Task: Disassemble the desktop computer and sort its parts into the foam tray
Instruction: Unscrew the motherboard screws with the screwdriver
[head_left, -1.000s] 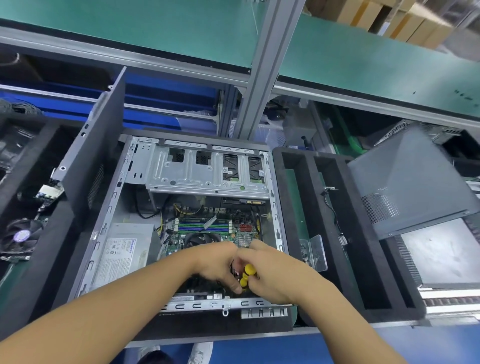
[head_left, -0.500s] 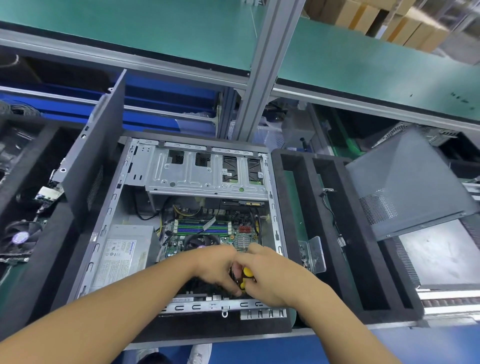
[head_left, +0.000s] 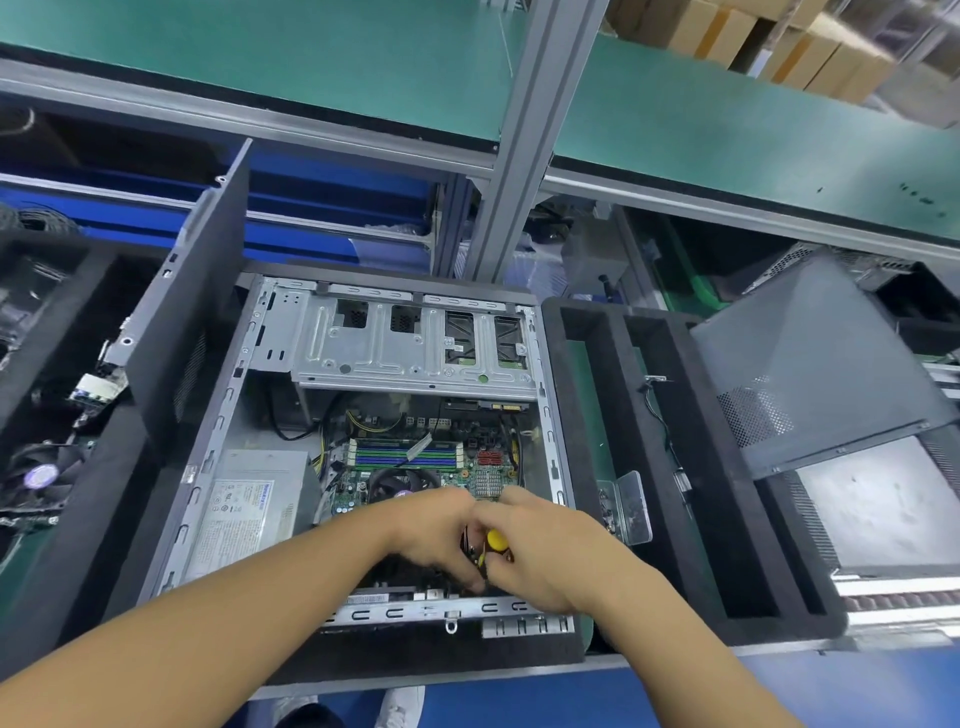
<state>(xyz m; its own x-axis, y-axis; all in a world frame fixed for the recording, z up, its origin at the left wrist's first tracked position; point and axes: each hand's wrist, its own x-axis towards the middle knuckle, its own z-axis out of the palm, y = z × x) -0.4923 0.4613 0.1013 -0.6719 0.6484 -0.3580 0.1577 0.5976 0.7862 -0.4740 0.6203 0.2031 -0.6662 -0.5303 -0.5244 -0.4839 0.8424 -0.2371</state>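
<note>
Over the last second your hands have hardly shifted: your right hand (head_left: 553, 558) still curls around the yellow-handled screwdriver (head_left: 497, 540), held upright over the near end of the green motherboard (head_left: 415, 460) inside the open grey metal desktop case (head_left: 546, 415). Your left hand (head_left: 441, 535) stays pressed against it, fingers bent down by the shaft; whether they pinch anything is hidden. So this fastener is probably still being worked, and nothing is moving yet to the black foam tray (head_left: 779, 626) just right of the case.
</note>
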